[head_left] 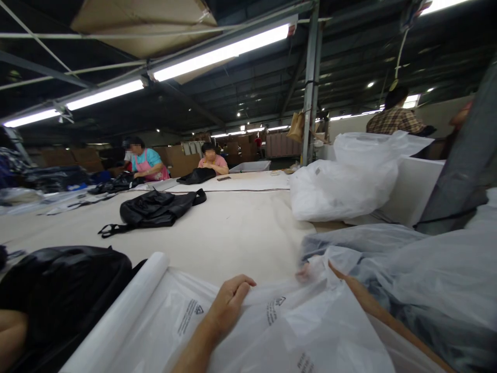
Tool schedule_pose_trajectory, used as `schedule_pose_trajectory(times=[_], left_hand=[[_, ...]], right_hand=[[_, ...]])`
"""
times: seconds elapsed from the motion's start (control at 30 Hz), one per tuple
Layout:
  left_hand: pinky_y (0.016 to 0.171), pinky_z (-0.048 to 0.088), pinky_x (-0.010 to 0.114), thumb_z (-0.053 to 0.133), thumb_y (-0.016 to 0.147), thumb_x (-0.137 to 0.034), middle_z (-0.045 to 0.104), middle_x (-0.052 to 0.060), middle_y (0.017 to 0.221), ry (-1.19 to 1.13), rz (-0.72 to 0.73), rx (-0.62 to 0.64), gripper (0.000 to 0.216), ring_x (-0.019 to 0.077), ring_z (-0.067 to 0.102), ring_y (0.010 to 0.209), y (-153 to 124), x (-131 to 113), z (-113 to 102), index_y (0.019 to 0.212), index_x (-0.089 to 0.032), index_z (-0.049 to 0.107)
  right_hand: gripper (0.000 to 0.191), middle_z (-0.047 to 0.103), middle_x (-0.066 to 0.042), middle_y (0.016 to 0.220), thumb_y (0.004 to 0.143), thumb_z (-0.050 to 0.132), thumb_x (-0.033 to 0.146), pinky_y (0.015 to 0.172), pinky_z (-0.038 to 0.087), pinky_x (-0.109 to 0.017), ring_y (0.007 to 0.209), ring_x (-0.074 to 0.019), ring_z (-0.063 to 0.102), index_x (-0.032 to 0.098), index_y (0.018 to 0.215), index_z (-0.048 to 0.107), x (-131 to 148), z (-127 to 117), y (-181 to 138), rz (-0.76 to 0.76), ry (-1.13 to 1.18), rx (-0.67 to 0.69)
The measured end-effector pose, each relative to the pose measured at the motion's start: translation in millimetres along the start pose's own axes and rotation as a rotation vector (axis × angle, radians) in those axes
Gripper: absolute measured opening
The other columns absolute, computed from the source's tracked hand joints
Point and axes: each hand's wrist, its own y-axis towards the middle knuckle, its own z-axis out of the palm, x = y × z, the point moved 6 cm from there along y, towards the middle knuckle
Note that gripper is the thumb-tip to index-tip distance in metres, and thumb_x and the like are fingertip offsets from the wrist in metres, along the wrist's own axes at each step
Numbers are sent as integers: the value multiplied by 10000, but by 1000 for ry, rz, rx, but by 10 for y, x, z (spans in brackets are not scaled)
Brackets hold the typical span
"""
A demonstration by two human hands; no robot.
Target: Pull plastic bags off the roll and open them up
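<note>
White film at both hands, roll alongside

Film [264,342] spread across near side of pale table [240,223], from roll [120,316] on left to raised folds on right, printed with dark triangles and small text. Left hand [232,298] on far edge of film, back upward, fingers together and bent over that edge, thumb alongside; touching film, but cannot tell pinch from press. Right hand [305,272] blurred, mostly hidden behind raised folds; cannot tell how far open, nor whether gripping.

Just left of roll, large black bag [73,290], with part of a bare arm [11,331] at far left. Farther out on table, second bag [159,207], black too, straps out to either side. Near right forearm [376,305], heaped clear plastic [438,274]; beyond, bulging white sack [341,189] near slanted post [454,155].

Across table, co-worker in blue with pink apron [145,167], arms toward dark goods [118,184]; another in pink [220,164] behind third bag [196,176]. Far right, person in checked shirt [396,122], back turned. Overhead, lit tubes [225,52].
</note>
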Motion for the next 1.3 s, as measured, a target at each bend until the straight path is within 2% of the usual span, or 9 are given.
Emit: schedule_pose_trajectory(times=[0.1, 0.2, 0.33, 0.5, 0.67, 0.8, 0.93, 1.13, 1.3], left_hand=[[675, 370, 243, 296, 930, -367, 595, 10, 695, 124, -65, 21, 398, 149, 531, 697, 40, 91, 3, 736, -181, 589], [652, 335, 250, 333, 908, -355, 544, -7, 632, 256, -110, -41, 354, 141, 499, 645, 83, 175, -44, 699, -183, 561], [630, 355, 235, 373, 891, -360, 535, -6, 644, 68, -112, 2, 368, 134, 495, 661, 60, 143, -68, 669, -160, 589], [896, 401, 295, 529, 828, -301, 587, 63, 1063, -77, 11, 118, 302, 183, 532, 983, -21, -30, -87, 1084, -225, 672], [1133, 152, 459, 608, 757, -205, 344, 33, 1484, 5, 107, 207, 372, 273, 219, 1371, -101, -256, 31, 1115, -289, 668], [988, 387, 343, 550, 699, -102, 575, 23, 1300, -82, 39, 342, 612, 223, 512, 1146, -154, -396, 189, 1276, -306, 543], [702, 432, 216, 577, 687, -158, 693, -7, 889, -154, -68, 453, 360, 167, 578, 795, -146, -311, 184, 1022, -200, 703], [539, 278, 185, 541, 745, -209, 444, -55, 611, -139, -163, 378, 105, 89, 382, 604, -107, -113, -5, 721, -147, 623], [575, 263, 216, 511, 796, -207, 481, -44, 605, 316, -93, 219, 183, 113, 440, 622, -48, -147, -29, 617, -178, 484]], right_hand=[[440, 492, -5, 625, 696, 662, 598, 512, 405, -237, 583, -137, 493, 191, 611, 518, 85, 4, 17, -83, 85, 35], [411, 496, -3, 668, 735, 649, 556, 490, 387, -229, 535, -105, 434, 183, 646, 500, 216, 36, -43, -135, 93, 5], [412, 481, 3, 640, 701, 688, 546, 497, 397, -230, 549, -111, 443, 190, 649, 486, 385, 2, -115, -251, 154, -106], [508, 384, 59, 491, 581, 760, 585, 392, 260, -192, 411, -64, 318, 197, 606, 432, 449, -21, -69, -239, 82, -29], [417, 489, 36, 608, 663, 700, 542, 439, 285, -197, 467, -68, 363, 187, 688, 484, 452, 83, -118, -241, -331, -26], [198, 616, 3, 732, 725, 621, 305, 576, 400, -233, 616, -133, 542, 205, 895, 622, 373, 254, -209, -192, -926, -10], [230, 709, -24, 787, 730, 570, 216, 666, 409, -247, 745, -188, 647, 236, 908, 713, 211, 323, -210, -142, -1446, 122], [203, 697, -28, 708, 758, 479, 161, 621, 354, -234, 712, -173, 639, 203, 726, 675, 196, 232, -137, -178, -1593, 45], [167, 631, -6, 617, 726, 460, 142, 582, 321, -219, 622, -134, 582, 181, 652, 604, 175, 387, -167, -227, -1521, 88]])
